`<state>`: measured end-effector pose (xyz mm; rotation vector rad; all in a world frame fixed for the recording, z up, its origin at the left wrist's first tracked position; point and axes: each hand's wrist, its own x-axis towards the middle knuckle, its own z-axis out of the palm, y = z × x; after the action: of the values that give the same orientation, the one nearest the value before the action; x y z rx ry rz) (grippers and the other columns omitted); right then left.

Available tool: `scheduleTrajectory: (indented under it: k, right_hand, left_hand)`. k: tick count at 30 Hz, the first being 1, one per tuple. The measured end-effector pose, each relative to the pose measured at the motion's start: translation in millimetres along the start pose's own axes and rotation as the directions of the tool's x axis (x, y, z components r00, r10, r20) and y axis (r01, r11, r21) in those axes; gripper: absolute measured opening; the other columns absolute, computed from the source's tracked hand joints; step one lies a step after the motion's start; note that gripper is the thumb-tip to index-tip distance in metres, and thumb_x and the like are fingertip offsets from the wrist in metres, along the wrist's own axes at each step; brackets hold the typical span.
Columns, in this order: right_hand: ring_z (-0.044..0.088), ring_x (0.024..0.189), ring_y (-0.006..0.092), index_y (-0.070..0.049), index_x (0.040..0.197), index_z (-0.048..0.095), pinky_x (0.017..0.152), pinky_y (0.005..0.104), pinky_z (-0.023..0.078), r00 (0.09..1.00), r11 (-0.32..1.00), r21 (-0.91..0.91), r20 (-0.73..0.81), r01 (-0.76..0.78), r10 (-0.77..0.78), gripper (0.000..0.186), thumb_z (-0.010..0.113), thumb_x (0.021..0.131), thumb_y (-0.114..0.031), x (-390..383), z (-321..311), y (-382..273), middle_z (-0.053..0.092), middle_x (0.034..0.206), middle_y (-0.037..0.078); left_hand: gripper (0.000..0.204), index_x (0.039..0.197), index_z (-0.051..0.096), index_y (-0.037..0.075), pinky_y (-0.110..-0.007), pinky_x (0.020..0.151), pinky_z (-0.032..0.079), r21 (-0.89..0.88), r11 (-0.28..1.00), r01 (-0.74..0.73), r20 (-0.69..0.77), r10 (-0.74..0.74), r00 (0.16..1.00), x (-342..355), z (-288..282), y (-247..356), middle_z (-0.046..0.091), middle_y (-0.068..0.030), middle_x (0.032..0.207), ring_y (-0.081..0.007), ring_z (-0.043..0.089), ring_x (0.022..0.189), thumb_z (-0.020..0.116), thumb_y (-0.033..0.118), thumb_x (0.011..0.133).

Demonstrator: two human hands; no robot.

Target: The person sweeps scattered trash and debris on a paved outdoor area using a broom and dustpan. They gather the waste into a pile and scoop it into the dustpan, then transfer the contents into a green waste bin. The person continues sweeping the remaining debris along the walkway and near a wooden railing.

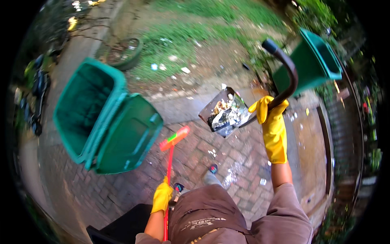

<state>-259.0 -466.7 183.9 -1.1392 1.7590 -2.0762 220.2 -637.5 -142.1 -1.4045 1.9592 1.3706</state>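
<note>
My right hand, in a yellow rubber glove, is stretched out ahead and closed around the dark, hooked handle of a dustpan. The pan is full of loose litter, with pale scraps and a shiny silvery piece among it, and looks raised off the ground. Low at my left side, my yellow-gloved left hand grips the red stick of a broom. Its orange-red head points away from me, just right of a green wheelie bin whose lid hangs open. That bin's inside is dark.
Another green bin stands at the far right. Beyond the brick paving lies a grass and dirt patch dotted with litter, with a round planter by it. A black object is at lower left.
</note>
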Motion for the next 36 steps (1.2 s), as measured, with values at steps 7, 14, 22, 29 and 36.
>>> scheduleTrajectory:
  k: [7,14,22,29,36]
  right_hand:
    - [0.058,0.071,0.0163,-0.007,0.070,0.055,0.066,0.0320,0.042,0.900,0.949,-0.121,0.371,0.292,-0.230,0.064,0.045,0.095,-0.065,64,245,-201,0.060,0.072,0.005]
    - [0.067,0.063,0.0355,-0.011,0.078,0.072,0.055,0.0445,0.052,-0.055,0.408,0.232,0.914,0.883,-0.401,0.061,0.064,0.084,-0.071,15,491,-197,0.066,0.065,0.011]
    - [0.068,0.065,0.0288,-0.020,0.075,0.079,0.061,0.0421,0.049,-0.540,0.391,0.411,0.779,0.823,0.318,0.060,0.068,0.073,-0.079,-141,509,54,0.071,0.068,0.001]
    - [0.067,0.063,0.0277,-0.024,0.066,0.077,0.059,0.0415,0.045,-0.437,0.338,0.287,0.700,0.896,0.565,0.066,0.064,0.067,-0.088,-108,480,91,0.071,0.066,-0.001]
    - [0.050,0.072,0.0202,-0.013,0.080,0.054,0.069,0.0370,0.045,0.027,0.953,0.197,0.978,0.230,-0.209,0.023,0.065,0.087,-0.032,-52,444,-91,0.040,0.075,0.002]
  left_hand:
    - [0.071,0.154,0.042,0.008,-0.038,0.053,0.051,-0.326,0.945,-0.011,0.034,0.023,0.999,-109,-54,-32,0.066,-0.0141,0.077,-0.0241,0.065,0.061,0.057,0.008,0.085]
    - [0.046,0.129,0.060,0.007,-0.043,0.062,0.056,-0.305,0.951,-0.058,-0.146,0.013,0.989,-125,-47,-101,0.071,-0.0182,0.082,-0.0300,0.072,0.072,0.061,0.016,0.084]
    - [0.036,0.126,0.060,0.009,-0.038,0.051,0.050,-0.554,0.831,0.047,-0.107,-0.127,0.986,-112,-2,-165,0.066,-0.0096,0.069,-0.0225,0.067,0.059,0.059,0.025,0.093]
    - [0.035,0.126,0.057,0.006,-0.038,0.049,0.049,-0.708,0.704,0.058,-0.020,-0.102,0.995,-110,3,-160,0.064,-0.0098,0.067,-0.0226,0.064,0.057,0.059,0.017,0.093]
    - [0.060,0.150,0.045,0.017,-0.037,0.047,0.049,-0.271,0.961,0.057,-0.054,-0.074,0.996,-125,-52,-104,0.064,-0.0096,0.071,-0.0213,0.062,0.054,0.055,0.009,0.091]
